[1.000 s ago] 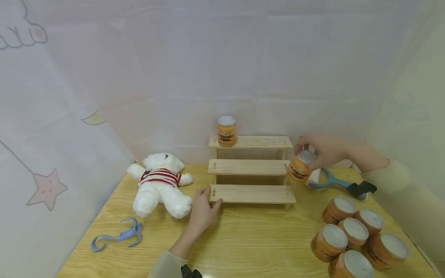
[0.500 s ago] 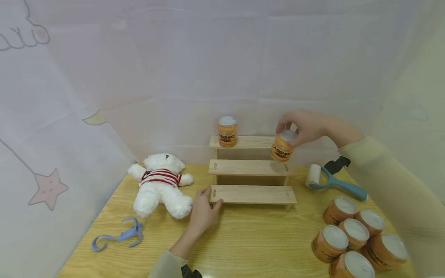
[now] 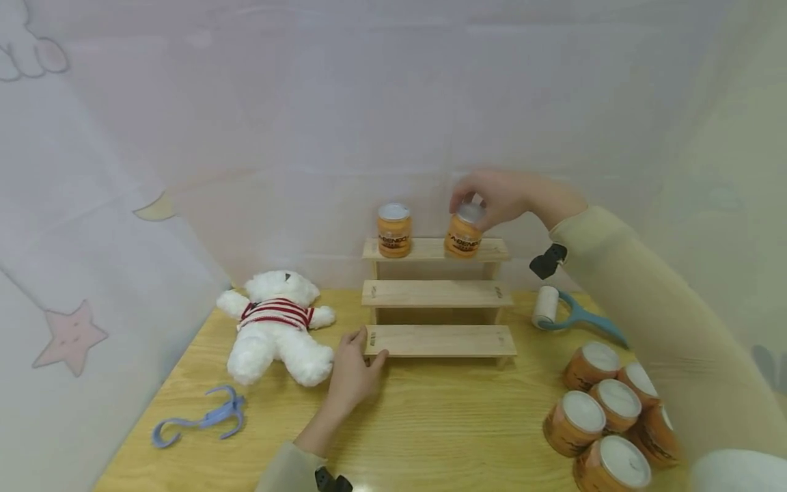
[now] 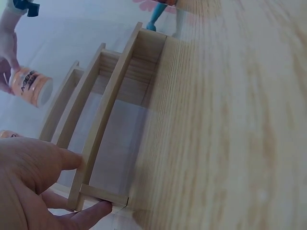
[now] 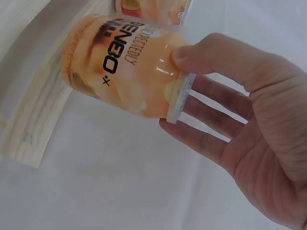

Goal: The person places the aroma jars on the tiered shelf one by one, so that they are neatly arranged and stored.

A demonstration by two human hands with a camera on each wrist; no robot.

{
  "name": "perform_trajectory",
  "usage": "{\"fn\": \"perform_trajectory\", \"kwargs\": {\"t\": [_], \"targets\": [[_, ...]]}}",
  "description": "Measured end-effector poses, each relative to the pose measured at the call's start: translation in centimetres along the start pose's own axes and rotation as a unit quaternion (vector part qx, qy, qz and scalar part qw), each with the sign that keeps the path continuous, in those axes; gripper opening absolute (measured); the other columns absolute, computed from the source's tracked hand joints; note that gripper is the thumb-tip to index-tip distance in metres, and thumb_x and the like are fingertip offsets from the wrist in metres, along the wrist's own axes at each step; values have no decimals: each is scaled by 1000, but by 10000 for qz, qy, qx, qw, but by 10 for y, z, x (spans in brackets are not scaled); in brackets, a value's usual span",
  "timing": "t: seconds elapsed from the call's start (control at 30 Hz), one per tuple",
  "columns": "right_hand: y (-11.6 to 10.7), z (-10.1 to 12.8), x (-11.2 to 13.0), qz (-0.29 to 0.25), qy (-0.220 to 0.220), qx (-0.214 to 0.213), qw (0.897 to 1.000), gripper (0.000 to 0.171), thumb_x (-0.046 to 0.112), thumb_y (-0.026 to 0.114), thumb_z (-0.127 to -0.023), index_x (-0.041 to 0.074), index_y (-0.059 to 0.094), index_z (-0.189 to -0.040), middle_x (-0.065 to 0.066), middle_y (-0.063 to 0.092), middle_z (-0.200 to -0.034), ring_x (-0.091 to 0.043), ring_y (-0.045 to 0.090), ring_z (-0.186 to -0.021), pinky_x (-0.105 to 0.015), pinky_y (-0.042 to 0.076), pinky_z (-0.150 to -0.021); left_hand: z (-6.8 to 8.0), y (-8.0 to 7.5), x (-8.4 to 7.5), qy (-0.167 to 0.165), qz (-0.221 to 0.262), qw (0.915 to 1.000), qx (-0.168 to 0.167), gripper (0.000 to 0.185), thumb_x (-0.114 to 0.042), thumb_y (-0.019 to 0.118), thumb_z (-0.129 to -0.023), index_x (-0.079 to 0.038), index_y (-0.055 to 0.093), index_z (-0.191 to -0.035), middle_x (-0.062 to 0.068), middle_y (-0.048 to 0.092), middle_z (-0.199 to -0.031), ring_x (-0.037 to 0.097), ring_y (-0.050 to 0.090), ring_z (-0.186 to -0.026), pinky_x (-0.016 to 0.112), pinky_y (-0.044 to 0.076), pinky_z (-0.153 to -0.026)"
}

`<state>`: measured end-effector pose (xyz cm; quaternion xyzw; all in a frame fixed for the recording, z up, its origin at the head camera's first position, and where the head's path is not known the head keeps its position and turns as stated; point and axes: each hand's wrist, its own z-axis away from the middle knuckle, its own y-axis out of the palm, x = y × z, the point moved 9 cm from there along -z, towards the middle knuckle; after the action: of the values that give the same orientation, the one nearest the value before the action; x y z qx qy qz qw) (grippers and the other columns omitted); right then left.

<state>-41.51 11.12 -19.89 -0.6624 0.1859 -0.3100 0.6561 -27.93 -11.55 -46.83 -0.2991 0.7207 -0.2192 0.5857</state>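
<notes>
My right hand [image 3: 494, 195] grips an orange can [image 3: 462, 239] by its upper rim, thumb on one side and fingers on the other. The can hangs slightly tilted above the right part of the top step of a three-step wooden shelf [image 3: 438, 294]; in the left wrist view a gap shows between can [image 4: 29, 86] and shelf. Another orange can [image 3: 394, 236] stands upright on the left of that top step. My left hand [image 3: 353, 372] holds the left end of the lowest step, with thumb and fingers around the board [image 4: 103, 124].
Several orange cans [image 3: 574, 424] stand grouped on the table [image 3: 443, 424] at the right, partly behind my right sleeve. A blue-handled lint roller [image 3: 578, 314] lies beyond them. A white teddy bear [image 3: 277, 328] and a purple hook-shaped item [image 3: 205, 418] lie at the left.
My right hand has carried the can leftward and up, from beside the shelf's right end to over the top step. The left hand keeps its hold on the lowest step.
</notes>
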Motion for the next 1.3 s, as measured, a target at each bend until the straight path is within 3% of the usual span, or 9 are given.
{"fn": "perform_trajectory", "kwargs": {"t": [0.23, 0.53, 0.83, 1.13, 1.3], "targets": [[-2, -30, 13, 250, -6, 180, 9995, 38, 2, 75, -84, 8, 74, -122, -12, 69, -132, -35, 60, -127, -51, 55, -106, 3, -2, 5, -122, 58, 9999, -15, 74, -25, 76, -100, 13, 44, -154, 34, 52, -150, 48, 55, -139, 52, 57, -107], [3, -50, 17, 434, -42, 394, 9983, 41, 4, 75, -86, 10, 74, -127, -11, 70, -134, -34, 61, -130, -50, 53, -110, 5, 0, 0, -13, 107, 9999, -25, 73, -23, 77, -100, 15, 44, -153, 36, 53, -148, 49, 56, -138, 53, 58, -106], [10, -51, 14, 515, 54, 565, 9971, 43, 4, 76, -85, 11, 76, -127, -10, 72, -133, -32, 63, -128, -49, 52, -111, 6, -1, 0, -22, 105, 9999, -18, 73, -24, 77, -100, 14, 45, -153, 35, 53, -147, 47, 60, -134, 48, 62, -99], [17, -44, 12, 491, -121, 330, 9982, 49, 4, 76, -88, 3, 72, -136, -15, 74, -134, -34, 68, -122, -50, 55, -107, 8, -1, -2, 34, 64, 10000, -44, 72, -23, 78, -99, 15, 46, -152, 34, 55, -146, 43, 65, -127, 41, 64, -89], [18, -36, 8, 329, -134, 96, 9993, 47, 7, 78, -91, 2, 70, -138, -16, 75, -132, -31, 70, -111, -47, 59, -100, 8, -1, -1, 1, 50, 10000, -27, 73, -24, 77, -100, 15, 45, -153, 34, 55, -147, 42, 65, -127, 43, 63, -92]]}}
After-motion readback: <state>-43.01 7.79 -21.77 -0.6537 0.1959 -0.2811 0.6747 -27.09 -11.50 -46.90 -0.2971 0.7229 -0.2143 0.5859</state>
